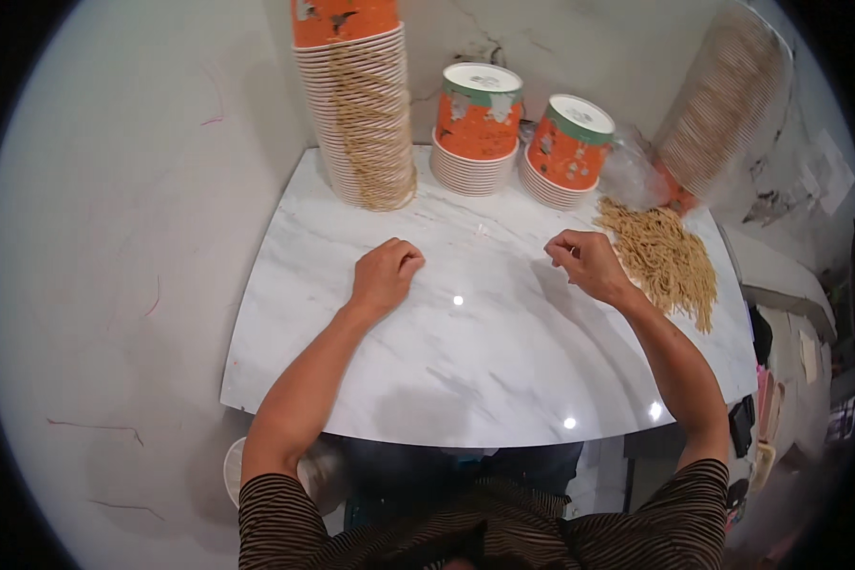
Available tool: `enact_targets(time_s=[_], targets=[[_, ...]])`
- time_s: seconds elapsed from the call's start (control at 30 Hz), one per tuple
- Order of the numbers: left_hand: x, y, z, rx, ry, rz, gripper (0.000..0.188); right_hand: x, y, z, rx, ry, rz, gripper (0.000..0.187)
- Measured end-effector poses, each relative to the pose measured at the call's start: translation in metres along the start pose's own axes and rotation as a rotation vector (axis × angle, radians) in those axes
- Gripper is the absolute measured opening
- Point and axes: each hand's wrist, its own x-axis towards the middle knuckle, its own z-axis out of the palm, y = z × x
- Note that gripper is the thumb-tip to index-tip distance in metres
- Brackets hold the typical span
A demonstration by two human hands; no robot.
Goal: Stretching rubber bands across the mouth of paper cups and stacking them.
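My left hand rests on the white marbled table, its fingers curled into a loose fist; the inside of it is hidden. Across from it, my right hand is held with thumb and fingertips drawn together, and anything in that pinch is too small to make out. Beside the right hand lies a loose pile of thin tan strands. Beyond the left hand rises a tall stack of paper cups, upside down, with similar tan strands draped along its side.
Two shorter stacks of orange and green paper cups, a middle stack and a right stack, stand upside down at the back. A long plastic-wrapped cup stack leans at the far right. The table has a curved front edge; a wall borders its left.
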Motion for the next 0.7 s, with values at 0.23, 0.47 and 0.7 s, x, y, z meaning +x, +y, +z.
enact_targets(time_s=[0.23, 0.47, 0.7], targets=[[0.000, 0.000, 0.003, 0.192, 0.009, 0.082, 0.004, 0.005, 0.035, -0.041, 0.048, 0.132, -0.021, 0.020], [0.053, 0.044, 0.044, 0.185, 0.106, 0.388, 0.021, 0.082, -0.009, -0.066, -0.131, 0.376, -0.229, 0.026], [0.105, 0.062, 0.104, 0.388, 0.167, 0.499, 0.053, 0.172, -0.062, -0.052, -0.331, 0.493, -0.656, 0.030]])
